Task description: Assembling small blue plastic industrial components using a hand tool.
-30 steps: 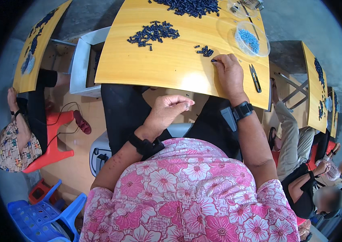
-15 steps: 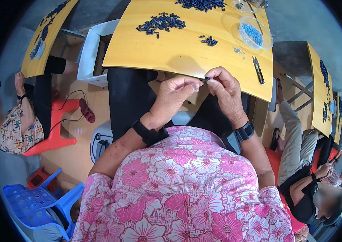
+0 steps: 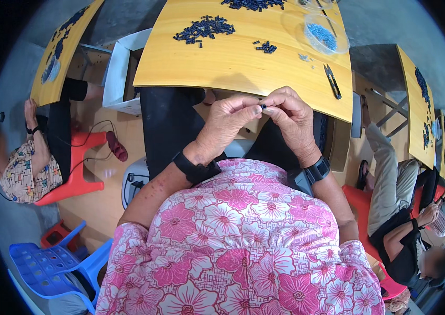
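Observation:
Between the fingertips of both hands is a small black cylindrical piece (image 3: pixel 263 106), its round end with a hole showing. My left hand (image 3: pixel 229 122) pinches it from one side. From the other, my right hand (image 3: pixel 292 118) grips it between thumb and forefinger. Both hands are just off the near edge of the yellow table (image 3: pixel 191 65), above my lap. Beyond them on the tabletop lie a small cluster of dark pieces (image 3: pixel 266 48) and a larger heap of like pieces (image 3: pixel 204 29).
A clear bowl of small blue parts (image 3: pixel 321 35) stands at the table's right, near black thread snips (image 3: pixel 332 82) and a few tiny pale bits (image 3: pixel 304 58). A white box (image 3: pixel 119 79) is left of the table. People sit at side tables; a blue chair (image 3: pixel 49 265) stands lower left.
My hands have come closer together, and the black piece has turned so its holed end shows. The view has shifted slightly, so the tabletop things sit a little higher.

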`<move>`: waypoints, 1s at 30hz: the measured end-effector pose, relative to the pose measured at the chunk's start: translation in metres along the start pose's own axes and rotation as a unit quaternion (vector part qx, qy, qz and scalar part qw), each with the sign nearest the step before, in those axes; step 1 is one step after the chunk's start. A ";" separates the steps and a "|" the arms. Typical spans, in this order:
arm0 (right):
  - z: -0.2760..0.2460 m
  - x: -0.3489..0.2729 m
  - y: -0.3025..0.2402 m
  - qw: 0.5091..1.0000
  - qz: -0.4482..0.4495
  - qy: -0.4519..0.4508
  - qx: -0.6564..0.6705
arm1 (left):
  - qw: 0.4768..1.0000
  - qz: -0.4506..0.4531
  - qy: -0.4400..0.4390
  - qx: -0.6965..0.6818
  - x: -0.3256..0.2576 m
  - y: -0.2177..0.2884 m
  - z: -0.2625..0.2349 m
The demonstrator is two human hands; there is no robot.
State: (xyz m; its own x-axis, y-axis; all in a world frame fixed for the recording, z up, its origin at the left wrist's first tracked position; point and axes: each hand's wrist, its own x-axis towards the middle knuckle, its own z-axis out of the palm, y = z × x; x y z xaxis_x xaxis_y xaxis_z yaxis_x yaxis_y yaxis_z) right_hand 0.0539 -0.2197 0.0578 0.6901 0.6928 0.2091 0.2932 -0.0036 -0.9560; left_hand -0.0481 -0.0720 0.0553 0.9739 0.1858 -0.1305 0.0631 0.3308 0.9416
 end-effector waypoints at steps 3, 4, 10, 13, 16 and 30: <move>0.000 -0.001 0.001 1.000 0.001 0.005 0.015 | 1.000 -0.004 0.000 -0.017 0.000 -0.002 -0.002; 0.001 -0.002 0.000 1.000 0.002 0.006 0.015 | 1.000 -0.003 0.000 -0.020 0.000 -0.004 -0.003; 0.005 -0.001 -0.005 0.998 0.038 0.035 0.040 | 1.000 -0.009 0.017 -0.009 0.002 -0.009 -0.008; 0.004 0.001 -0.001 0.999 0.033 0.021 0.026 | 1.000 -0.015 0.022 -0.002 0.002 -0.008 -0.008; 0.004 0.002 0.000 0.998 0.046 0.012 0.035 | 1.000 -0.007 0.021 0.001 0.003 -0.010 -0.010; 0.005 0.003 0.006 0.999 0.017 -0.009 0.028 | 0.999 -0.007 0.025 0.020 0.006 -0.013 -0.015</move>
State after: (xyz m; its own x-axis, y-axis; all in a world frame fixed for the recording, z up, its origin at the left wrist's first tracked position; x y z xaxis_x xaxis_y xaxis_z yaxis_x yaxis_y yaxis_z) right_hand 0.0540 -0.2138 0.0514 0.6873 0.7052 0.1741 0.2321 0.0139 -0.9726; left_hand -0.0465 -0.0614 0.0379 0.9611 0.2271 -0.1571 0.0853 0.2967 0.9511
